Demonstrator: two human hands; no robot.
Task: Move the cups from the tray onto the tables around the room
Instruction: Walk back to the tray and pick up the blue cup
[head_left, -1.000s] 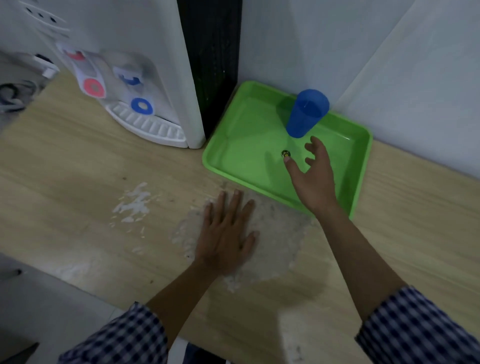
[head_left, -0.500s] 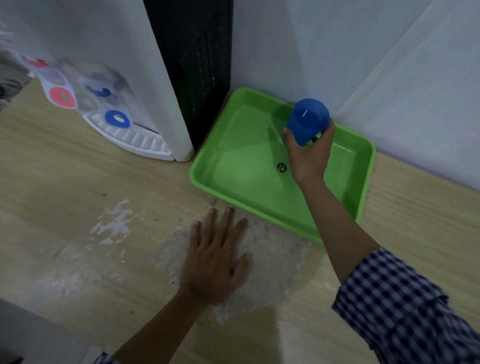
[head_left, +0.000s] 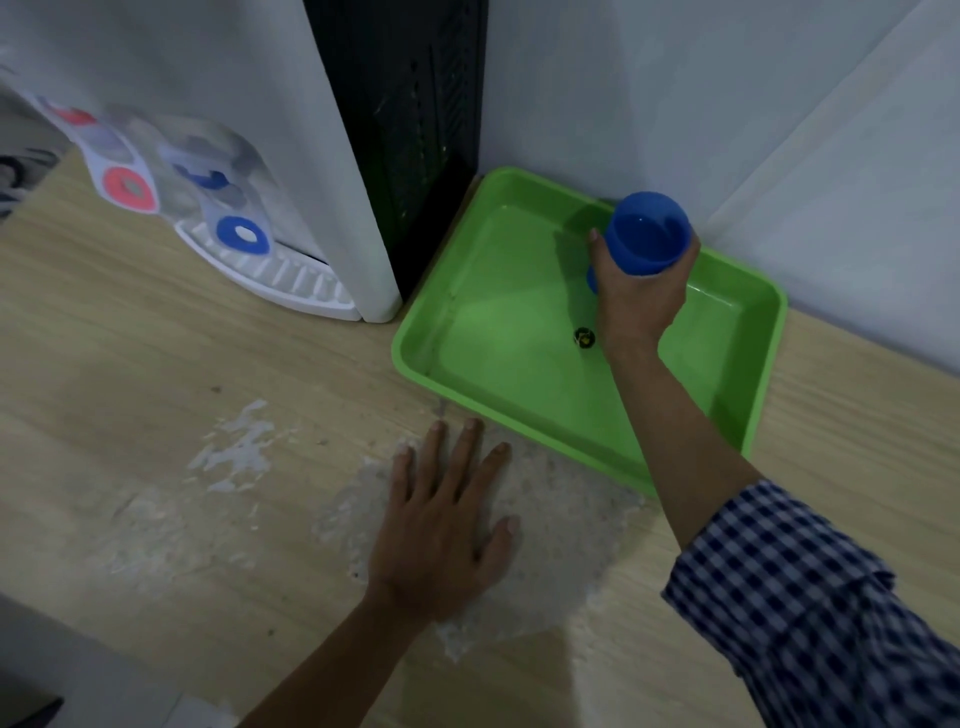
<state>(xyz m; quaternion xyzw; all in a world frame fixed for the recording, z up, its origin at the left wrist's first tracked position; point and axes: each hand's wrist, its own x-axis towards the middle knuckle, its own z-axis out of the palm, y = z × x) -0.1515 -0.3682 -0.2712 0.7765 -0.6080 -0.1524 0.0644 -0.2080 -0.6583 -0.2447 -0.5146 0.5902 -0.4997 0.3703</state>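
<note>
A blue plastic cup (head_left: 647, 234) is over the far part of the green tray (head_left: 441, 338), mouth facing up towards me, and my right hand (head_left: 636, 296) is wrapped around its lower body. Whether the cup touches the tray floor is hidden by the hand. My left hand (head_left: 441, 525) lies flat, fingers spread, on a worn whitish patch of the wooden table (head_left: 130, 415) just in front of the tray's near rim.
A white water dispenser (head_left: 218, 171) with red and blue taps and a drip grille stands left of the tray, its black side panel next to the tray's corner. A small dark object (head_left: 584, 336) lies on the tray floor. White walls close in behind the tray.
My right hand reached across the tray and closed on the blue cup, which is now tipped so its opening faces me. My left hand stayed flat on the table.
</note>
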